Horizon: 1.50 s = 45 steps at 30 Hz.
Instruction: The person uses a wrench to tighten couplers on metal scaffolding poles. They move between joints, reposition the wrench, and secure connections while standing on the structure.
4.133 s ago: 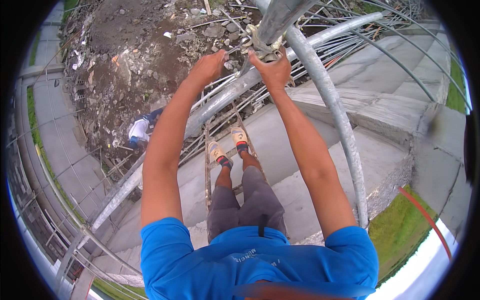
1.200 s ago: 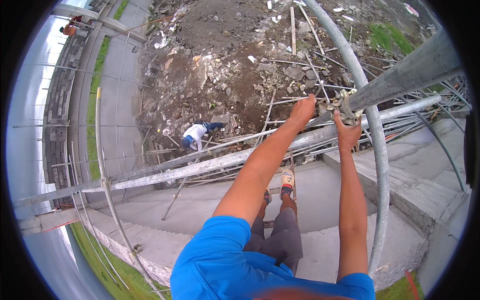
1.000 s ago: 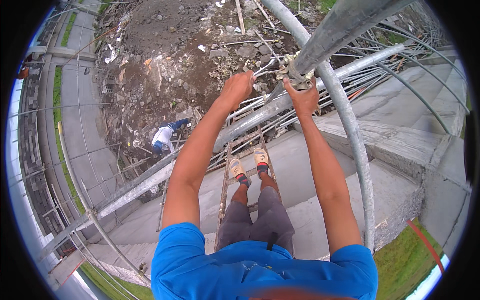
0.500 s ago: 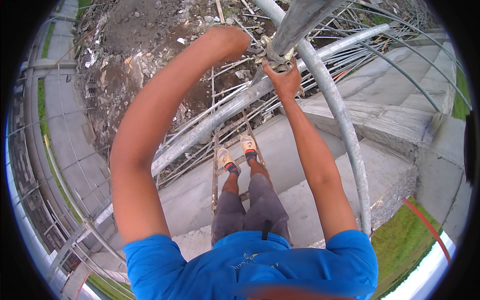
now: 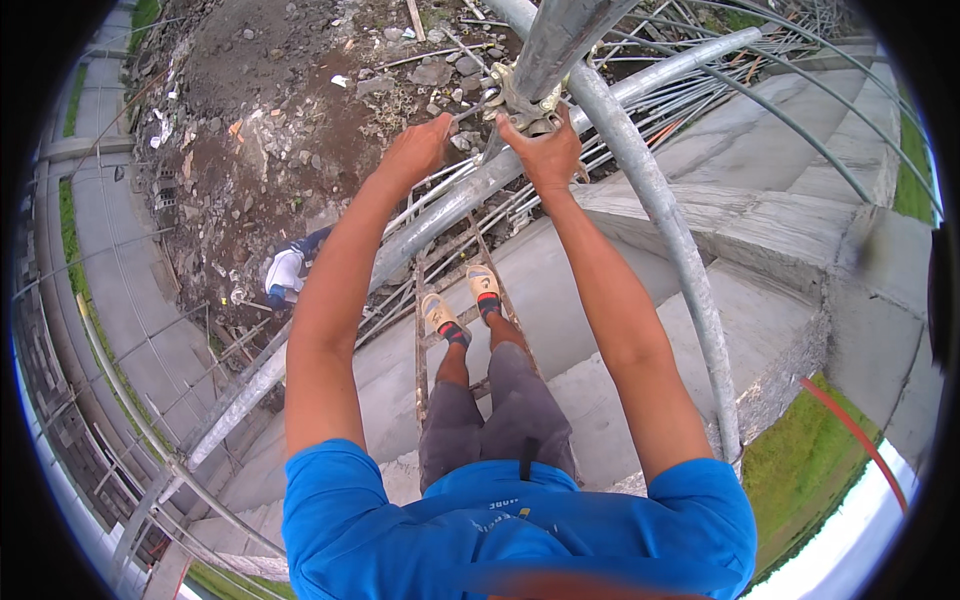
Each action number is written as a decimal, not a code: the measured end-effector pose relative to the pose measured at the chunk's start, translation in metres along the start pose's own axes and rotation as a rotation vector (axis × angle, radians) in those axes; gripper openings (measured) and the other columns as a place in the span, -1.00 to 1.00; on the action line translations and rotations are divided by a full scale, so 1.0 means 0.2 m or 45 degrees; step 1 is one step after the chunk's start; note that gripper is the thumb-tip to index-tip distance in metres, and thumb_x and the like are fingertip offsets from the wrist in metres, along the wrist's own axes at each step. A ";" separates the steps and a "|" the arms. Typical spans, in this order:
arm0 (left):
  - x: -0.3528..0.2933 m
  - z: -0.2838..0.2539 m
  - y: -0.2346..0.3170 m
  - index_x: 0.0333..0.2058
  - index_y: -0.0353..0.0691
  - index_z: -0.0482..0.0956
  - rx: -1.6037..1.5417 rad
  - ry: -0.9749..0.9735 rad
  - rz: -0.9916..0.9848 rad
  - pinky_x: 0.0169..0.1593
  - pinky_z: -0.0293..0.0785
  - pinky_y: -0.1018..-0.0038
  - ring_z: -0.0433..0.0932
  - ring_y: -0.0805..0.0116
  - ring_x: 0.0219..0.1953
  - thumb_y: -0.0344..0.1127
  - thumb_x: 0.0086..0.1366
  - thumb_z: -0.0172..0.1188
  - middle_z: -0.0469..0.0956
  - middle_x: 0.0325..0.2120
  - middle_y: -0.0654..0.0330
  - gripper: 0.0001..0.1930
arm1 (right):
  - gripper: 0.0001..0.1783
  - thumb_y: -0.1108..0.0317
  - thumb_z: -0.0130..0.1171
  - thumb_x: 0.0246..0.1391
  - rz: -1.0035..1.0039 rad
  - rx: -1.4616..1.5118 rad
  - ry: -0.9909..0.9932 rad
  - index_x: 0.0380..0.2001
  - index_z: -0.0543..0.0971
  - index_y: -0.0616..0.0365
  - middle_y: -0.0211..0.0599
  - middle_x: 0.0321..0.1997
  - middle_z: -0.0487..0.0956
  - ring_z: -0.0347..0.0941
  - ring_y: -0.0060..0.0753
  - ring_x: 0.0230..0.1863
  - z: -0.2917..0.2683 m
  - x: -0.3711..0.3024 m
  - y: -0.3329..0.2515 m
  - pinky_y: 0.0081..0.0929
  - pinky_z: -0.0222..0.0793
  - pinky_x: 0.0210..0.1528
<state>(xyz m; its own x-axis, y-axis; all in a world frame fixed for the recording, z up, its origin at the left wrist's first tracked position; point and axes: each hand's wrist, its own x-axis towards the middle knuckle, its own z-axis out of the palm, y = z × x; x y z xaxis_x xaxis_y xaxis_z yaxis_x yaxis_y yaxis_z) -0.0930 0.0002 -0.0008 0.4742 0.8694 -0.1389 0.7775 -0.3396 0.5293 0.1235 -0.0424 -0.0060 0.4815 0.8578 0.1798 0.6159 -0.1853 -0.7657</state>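
The scaffold clamp (image 5: 522, 98) sits near the top of the view at about 12 o'clock, where a thick grey steel pipe (image 5: 560, 40) coming in from the upper edge meets a long curved pipe (image 5: 660, 220) that sweeps down toward 4 o'clock. The clamp is a small, dull metal fitting with a yellowish tinge, made of folded plates and a bolt, wrapped against the pipes at their crossing. A thin metal tool (image 5: 470, 108), which looks like a wrench, sticks out from its left side toward 9 o'clock.

The left hand (image 5: 418, 150) is at about 11 o'clock, just left of the clamp, with its fingers curled closed around the end of the tool. The right hand (image 5: 545, 152) is directly below the clamp, at 12 o'clock, its fingers spread and pressed up against the underside of the fitting; whether it grips the clamp or only steadies it cannot be told.

Both arms reach straight up from a blue shirt (image 5: 500, 530) at 6 o'clock. Between them the person's feet (image 5: 460, 300) stand on a narrow ladder (image 5: 420, 360). Far below, at 9 o'clock, another person (image 5: 288, 272) in a white top is on rubble-strewn ground (image 5: 270, 120). Concrete steps (image 5: 780, 260) lie toward 3 o'clock.
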 end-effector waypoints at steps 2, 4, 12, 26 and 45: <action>0.11 0.17 -0.01 -0.13 -0.33 0.40 -0.122 0.084 -0.076 -0.14 0.43 -0.13 0.57 -0.39 -0.19 -0.28 0.49 -0.04 0.59 -0.27 -0.33 -0.79 | 0.08 -0.31 0.56 -0.38 -0.006 0.032 -0.015 0.06 0.55 0.39 0.20 -0.18 0.69 0.66 0.19 -0.12 0.02 0.01 0.00 -0.08 0.55 -0.01; 0.17 0.28 0.01 -0.14 -0.34 0.40 -0.325 0.189 -0.115 -0.16 0.41 -0.13 0.55 -0.41 -0.19 -0.27 0.51 -0.05 0.58 -0.28 -0.33 -0.78 | 0.11 -0.33 0.56 -0.39 -0.022 0.046 -0.015 0.04 0.56 0.45 0.22 -0.18 0.69 0.66 0.19 -0.10 0.03 0.02 0.00 -0.08 0.55 0.00; -0.08 -0.10 0.05 -0.13 -0.37 0.45 -0.059 0.066 -0.366 -0.13 0.44 -0.10 0.58 -0.35 -0.20 -0.26 0.51 -0.04 0.59 -0.36 -0.31 -0.75 | 0.12 -0.31 0.55 -0.38 0.029 0.008 -0.023 0.10 0.53 0.42 0.22 -0.16 0.69 0.65 0.19 -0.08 0.01 0.00 0.00 -0.12 0.54 0.04; 0.28 -0.74 0.49 -0.26 -0.47 0.66 0.790 -0.711 0.091 -0.07 0.60 0.04 0.69 -0.17 -0.16 -0.31 0.36 0.07 0.68 -0.25 -0.20 -0.70 | 0.15 -0.38 0.54 -0.41 -0.018 0.014 -0.010 0.06 0.55 0.45 0.27 -0.20 0.68 0.66 0.21 -0.12 0.03 0.01 0.02 -0.08 0.54 0.00; 0.07 0.23 -0.06 -0.16 -0.29 0.45 0.022 0.319 -0.121 -0.11 0.51 -0.10 0.62 -0.34 -0.21 -0.39 0.41 0.02 0.64 -0.35 -0.23 -0.88 | 0.16 -0.36 0.54 -0.40 -0.023 0.034 -0.029 0.10 0.53 0.44 0.27 -0.14 0.68 0.65 0.20 -0.08 0.03 0.02 0.01 -0.10 0.54 0.01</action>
<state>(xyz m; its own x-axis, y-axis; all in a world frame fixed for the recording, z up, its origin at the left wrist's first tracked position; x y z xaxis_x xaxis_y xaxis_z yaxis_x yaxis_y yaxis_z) -0.0768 0.0005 -0.0473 0.2837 0.9586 0.0255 0.8214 -0.2566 0.5094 0.1233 -0.0366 -0.0107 0.4560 0.8717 0.1795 0.6071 -0.1572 -0.7789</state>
